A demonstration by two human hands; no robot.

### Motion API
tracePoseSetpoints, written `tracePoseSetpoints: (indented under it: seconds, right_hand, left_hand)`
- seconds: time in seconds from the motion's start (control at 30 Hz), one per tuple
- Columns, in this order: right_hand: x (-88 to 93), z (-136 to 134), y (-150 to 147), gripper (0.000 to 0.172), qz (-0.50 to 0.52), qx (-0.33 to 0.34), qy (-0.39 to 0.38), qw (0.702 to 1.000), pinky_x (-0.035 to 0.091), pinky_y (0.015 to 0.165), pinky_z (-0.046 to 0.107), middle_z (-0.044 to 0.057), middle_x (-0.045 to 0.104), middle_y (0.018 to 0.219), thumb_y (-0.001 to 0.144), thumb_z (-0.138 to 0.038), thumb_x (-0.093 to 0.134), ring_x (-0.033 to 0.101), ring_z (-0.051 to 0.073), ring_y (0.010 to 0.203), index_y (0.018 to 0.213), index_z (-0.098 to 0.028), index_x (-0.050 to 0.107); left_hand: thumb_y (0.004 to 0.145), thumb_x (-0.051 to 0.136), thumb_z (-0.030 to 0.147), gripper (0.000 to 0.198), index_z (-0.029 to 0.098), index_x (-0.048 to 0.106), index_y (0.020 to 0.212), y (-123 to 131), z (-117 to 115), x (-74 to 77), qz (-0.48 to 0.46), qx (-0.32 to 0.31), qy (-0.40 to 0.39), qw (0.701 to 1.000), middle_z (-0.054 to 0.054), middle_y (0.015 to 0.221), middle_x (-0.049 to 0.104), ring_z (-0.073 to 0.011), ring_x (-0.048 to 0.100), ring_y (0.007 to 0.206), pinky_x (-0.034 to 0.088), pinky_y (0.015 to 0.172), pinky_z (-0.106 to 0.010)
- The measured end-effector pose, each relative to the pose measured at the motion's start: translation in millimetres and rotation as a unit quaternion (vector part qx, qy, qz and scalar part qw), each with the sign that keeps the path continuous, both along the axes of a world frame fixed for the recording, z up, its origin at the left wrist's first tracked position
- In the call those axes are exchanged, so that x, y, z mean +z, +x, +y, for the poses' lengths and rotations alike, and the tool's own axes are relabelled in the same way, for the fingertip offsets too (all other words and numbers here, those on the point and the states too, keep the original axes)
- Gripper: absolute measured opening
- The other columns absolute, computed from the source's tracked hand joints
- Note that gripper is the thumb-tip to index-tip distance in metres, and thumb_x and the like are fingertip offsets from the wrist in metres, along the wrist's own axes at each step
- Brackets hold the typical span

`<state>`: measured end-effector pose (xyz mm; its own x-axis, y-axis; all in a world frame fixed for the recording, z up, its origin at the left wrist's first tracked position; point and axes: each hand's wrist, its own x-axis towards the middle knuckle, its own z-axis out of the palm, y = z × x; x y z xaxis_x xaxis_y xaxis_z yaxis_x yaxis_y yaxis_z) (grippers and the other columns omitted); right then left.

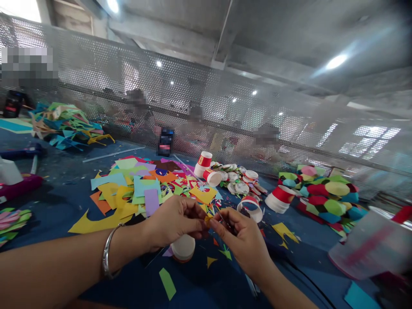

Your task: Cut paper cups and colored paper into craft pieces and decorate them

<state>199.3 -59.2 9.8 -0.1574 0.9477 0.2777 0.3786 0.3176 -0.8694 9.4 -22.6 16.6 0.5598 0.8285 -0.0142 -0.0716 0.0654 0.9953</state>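
My left hand [180,221], with a silver bracelet on its wrist, pinches a small yellow piece of paper [208,219]. Close against it is my right hand [240,234], its fingers closed around small scissors [222,214]; only a thin metal part of them shows, the rest being hidden by the fingers. Both hands meet above the blue table. Just below my left hand stands a white paper cup [183,249], upside down. Behind the hands lies a heap of coloured paper scraps [146,189], partly covered by my left hand.
Red and white paper cups [281,198] stand beyond my right hand, near a pile of round white pieces [238,182]. Coloured paper balls [334,189] and a translucent bucket [357,244] are at right. A phone [165,141] leans on the perforated screen [206,128]; people sit behind it.
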Motion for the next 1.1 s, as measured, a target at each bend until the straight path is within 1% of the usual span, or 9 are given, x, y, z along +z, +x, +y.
tracePoseSetpoints:
  seconds: [0.13, 0.23, 0.4, 0.6, 0.73, 0.87, 0.93, 1.0, 1.1]
  right_hand:
    - [-0.9, -0.2, 0.4, 0.023, 0.020, 0.010, -0.024, 0.999, 0.037, 0.050, 0.021, -0.003, 0.053, 0.069, 0.087, -0.040, 0.067, 0.043, 0.011, 0.058, 0.087, -0.018, 0.061]
    - [-1.5, -0.3, 1.3, 0.023, 0.026, 0.023, -0.028, 0.999, 0.037, 0.052, 0.022, -0.003, 0.055, 0.072, 0.088, -0.040, 0.067, 0.044, 0.011, 0.060, 0.093, -0.019, 0.061]
    - [0.2, -0.9, 2.0, 0.022, 0.016, 0.035, -0.019, 0.999, 0.037, 0.054, 0.022, -0.002, 0.056, 0.070, 0.090, -0.040, 0.065, 0.045, 0.010, 0.059, 0.087, -0.018, 0.065]
    - [-0.8, -1.2, 3.4, 0.024, 0.038, 0.020, -0.024, 0.999, 0.040, 0.052, 0.023, -0.002, 0.056, 0.070, 0.088, -0.043, 0.066, 0.049, 0.011, 0.058, 0.086, -0.019, 0.065]
    - [-0.6, -1.9, 2.7, 0.026, 0.040, 0.021, -0.037, 0.998, 0.041, 0.052, 0.024, -0.003, 0.054, 0.068, 0.088, -0.045, 0.066, 0.048, 0.012, 0.056, 0.087, -0.019, 0.065]
    - [2.5, -2.4, 1.2, 0.024, 0.024, 0.016, -0.024, 0.999, 0.038, 0.051, 0.023, -0.003, 0.053, 0.067, 0.088, -0.043, 0.066, 0.046, 0.011, 0.056, 0.085, -0.019, 0.066]
    - [3.4, -1.9, 1.3, 0.024, 0.026, 0.019, -0.023, 0.999, 0.036, 0.052, 0.023, -0.003, 0.052, 0.067, 0.088, -0.043, 0.066, 0.044, 0.011, 0.057, 0.085, -0.019, 0.066]
    - [3.4, -1.3, 1.9, 0.025, 0.042, 0.017, -0.030, 0.999, 0.034, 0.051, 0.022, -0.003, 0.051, 0.068, 0.088, -0.044, 0.066, 0.042, 0.011, 0.057, 0.086, -0.019, 0.066]
    - [2.3, -1.0, 2.5, 0.029, 0.092, 0.014, -0.052, 0.994, 0.025, 0.045, 0.021, -0.005, 0.043, 0.064, 0.088, -0.047, 0.067, 0.031, 0.008, 0.051, 0.084, -0.018, 0.064]
  left_hand:
    - [0.068, 0.078, 0.025, 0.020, 0.014, 0.064, 0.076, -1.2, 0.3, 0.7, 0.006, -0.004, 0.022, 1.000, -0.001, 0.065, 0.070, -0.0117, 0.066, 0.061, 0.052, 0.061, -0.024]
    - [0.068, 0.077, 0.025, 0.018, 0.015, 0.063, 0.075, -2.3, 0.9, 0.2, 0.006, -0.007, 0.019, 1.000, 0.001, 0.063, 0.069, -0.0121, 0.066, 0.060, 0.052, 0.060, -0.024]
    - [0.068, 0.078, 0.027, 0.023, 0.015, 0.063, 0.079, -2.3, 2.2, -2.2, -0.002, -0.007, 0.010, 1.000, 0.002, 0.065, 0.068, -0.0133, 0.067, 0.063, 0.051, 0.061, -0.025]
    - [0.066, 0.082, 0.025, 0.028, 0.015, 0.061, 0.081, -0.8, 1.9, -6.1, -0.033, -0.002, -0.016, 0.999, 0.001, 0.071, 0.067, -0.0108, 0.062, 0.066, 0.050, 0.066, -0.026]
    - [0.066, 0.081, 0.025, 0.029, 0.015, 0.058, 0.081, 1.6, 0.9, -6.8, -0.040, 0.012, 0.006, 0.999, 0.004, 0.069, 0.062, -0.0087, 0.056, 0.062, 0.047, 0.062, -0.024]
    - [0.069, 0.076, 0.021, 0.023, 0.015, 0.057, 0.080, 2.2, 0.1, -5.1, -0.038, 0.009, 0.029, 0.999, 0.004, 0.068, 0.062, -0.0083, 0.056, 0.060, 0.046, 0.061, -0.023]
    - [0.073, 0.071, 0.020, 0.016, 0.016, 0.058, 0.080, 0.6, 0.5, -3.4, -0.005, 0.021, 0.081, 0.996, 0.003, 0.068, 0.063, -0.0095, 0.057, 0.061, 0.045, 0.061, -0.023]
    - [0.076, 0.066, 0.016, 0.007, 0.017, 0.061, 0.081, -2.4, 1.6, -1.7, 0.040, 0.041, 0.184, 0.981, 0.002, 0.073, 0.065, -0.0112, 0.060, 0.066, 0.046, 0.062, -0.024]
    - [0.081, 0.060, 0.010, 0.011, 0.019, 0.065, 0.083, -7.8, 3.3, 0.3, 0.069, 0.068, 0.355, 0.930, -0.001, 0.083, 0.067, -0.0139, 0.062, 0.080, 0.048, 0.072, -0.026]
